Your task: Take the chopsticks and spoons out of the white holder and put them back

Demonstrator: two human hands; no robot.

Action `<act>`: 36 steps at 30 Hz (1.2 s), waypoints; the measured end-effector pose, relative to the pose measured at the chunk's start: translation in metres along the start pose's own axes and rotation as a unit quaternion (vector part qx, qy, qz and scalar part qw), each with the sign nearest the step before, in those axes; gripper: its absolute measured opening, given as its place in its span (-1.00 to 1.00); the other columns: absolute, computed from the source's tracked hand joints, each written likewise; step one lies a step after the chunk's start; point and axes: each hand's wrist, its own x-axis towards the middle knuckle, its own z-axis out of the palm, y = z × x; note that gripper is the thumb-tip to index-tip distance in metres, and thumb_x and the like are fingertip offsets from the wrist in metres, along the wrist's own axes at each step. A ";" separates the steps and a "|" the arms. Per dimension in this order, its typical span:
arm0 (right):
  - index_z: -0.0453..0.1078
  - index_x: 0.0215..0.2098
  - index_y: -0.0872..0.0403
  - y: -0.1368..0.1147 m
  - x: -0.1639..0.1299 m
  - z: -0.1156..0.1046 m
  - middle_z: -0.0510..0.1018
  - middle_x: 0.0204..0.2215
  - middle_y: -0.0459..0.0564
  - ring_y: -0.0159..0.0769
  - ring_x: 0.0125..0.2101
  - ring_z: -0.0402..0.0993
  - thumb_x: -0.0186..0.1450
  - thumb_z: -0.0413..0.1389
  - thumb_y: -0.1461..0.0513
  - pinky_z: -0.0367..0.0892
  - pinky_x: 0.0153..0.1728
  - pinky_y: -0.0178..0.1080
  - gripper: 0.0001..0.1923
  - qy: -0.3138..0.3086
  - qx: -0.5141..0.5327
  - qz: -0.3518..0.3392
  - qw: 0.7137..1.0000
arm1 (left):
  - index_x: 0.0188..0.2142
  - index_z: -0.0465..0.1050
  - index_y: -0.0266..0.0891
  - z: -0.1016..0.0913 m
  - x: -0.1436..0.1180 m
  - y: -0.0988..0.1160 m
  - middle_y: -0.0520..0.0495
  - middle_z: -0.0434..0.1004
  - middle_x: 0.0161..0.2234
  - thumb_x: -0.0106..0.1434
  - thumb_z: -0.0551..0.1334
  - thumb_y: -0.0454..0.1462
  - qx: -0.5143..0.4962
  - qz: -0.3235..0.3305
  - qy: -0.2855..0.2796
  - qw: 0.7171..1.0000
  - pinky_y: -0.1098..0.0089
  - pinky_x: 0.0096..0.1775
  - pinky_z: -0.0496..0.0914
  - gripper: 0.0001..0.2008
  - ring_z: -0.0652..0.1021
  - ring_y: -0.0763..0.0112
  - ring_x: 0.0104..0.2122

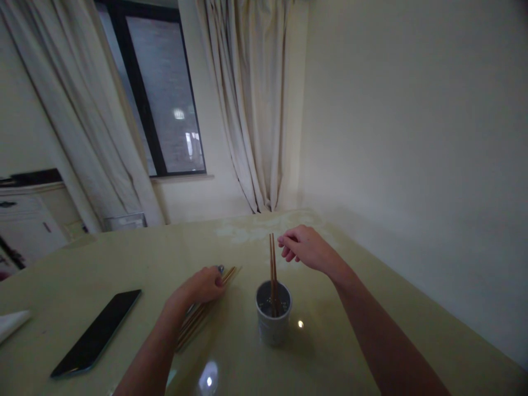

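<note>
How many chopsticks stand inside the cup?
2: both thin brown wooden chopsticks stand upright together in the small grey round cup. Others lie on the table under the left hand.

A dark phone [97, 333] lay flat on the pale green tabletop [371, 308], toward its left side. Just beyond it, at the left edge, a white folded paper [12, 323] rested. Behind the tabletop stood cream curtains [251, 104] flanking a dark-framed window [160, 93], and a white cabinet [28, 220] sat at far left.
</note>
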 end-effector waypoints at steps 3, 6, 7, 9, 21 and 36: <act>0.55 -0.40 0.13 -0.004 -0.003 -0.006 0.68 -0.52 -0.01 -0.34 -0.55 0.62 0.45 0.10 0.25 0.40 -0.47 -0.34 -0.71 0.051 -0.014 -0.047 0.997 | -0.47 0.46 -0.20 -0.020 -0.010 0.016 -0.01 0.62 -0.48 0.22 0.22 -0.10 -0.084 0.039 0.014 0.996 0.38 -0.33 0.36 -0.75 0.59 0.32 -0.41; 0.56 -0.35 0.12 -0.015 -0.009 -0.005 0.68 -0.48 -0.02 -0.37 -0.56 0.58 0.47 0.11 0.16 0.38 -0.48 -0.34 -0.70 0.069 0.030 -0.103 0.992 | -0.31 0.50 -0.23 -0.044 -0.028 0.042 -0.07 0.67 -0.38 0.31 0.23 0.03 -0.278 0.139 0.048 0.949 0.37 -0.28 0.44 -0.64 0.59 0.35 -0.38; 0.57 -0.30 0.12 -0.020 -0.011 -0.003 0.69 -0.44 -0.01 -0.36 -0.54 0.59 0.48 0.12 0.13 0.37 -0.49 -0.34 -0.71 0.059 0.061 -0.120 0.989 | -0.27 0.51 -0.23 -0.050 -0.035 0.052 -0.07 0.67 -0.36 0.31 0.26 0.04 -0.321 0.166 0.070 0.930 0.38 -0.28 0.44 -0.63 0.58 0.37 -0.37; 0.56 -0.20 0.10 -0.028 -0.014 0.002 0.71 -0.34 0.01 -0.35 -0.49 0.61 0.47 0.13 0.08 0.37 -0.50 -0.34 -0.73 0.031 0.132 -0.146 0.980 | -0.25 0.54 -0.23 -0.059 -0.047 0.072 -0.06 0.66 -0.34 0.30 0.31 0.03 -0.372 0.211 0.095 0.899 0.41 -0.29 0.43 -0.65 0.58 0.39 -0.35; 0.56 -0.19 0.06 -0.033 -0.017 0.003 0.69 -0.33 -0.01 -0.27 -0.38 0.66 0.37 0.28 0.08 0.38 -0.48 -0.33 -0.78 0.062 0.268 -0.162 0.948 | -0.30 0.56 -0.24 -0.060 -0.061 0.104 0.01 0.60 -0.42 0.27 0.38 -0.08 -0.400 0.250 0.119 0.874 0.47 -0.36 0.37 -0.75 0.52 0.46 -0.42; 0.60 -0.23 0.07 -0.018 -0.018 -0.027 0.68 -0.40 -0.01 -0.25 -0.38 0.64 0.36 0.24 0.11 0.43 -0.39 -0.25 -0.81 0.104 0.171 -0.146 0.969 | -0.26 0.58 -0.20 -0.007 -0.006 0.005 -0.26 0.68 -0.17 0.25 0.24 -0.34 0.120 -0.052 0.054 0.990 0.31 -0.25 0.32 -0.87 0.64 0.07 -0.18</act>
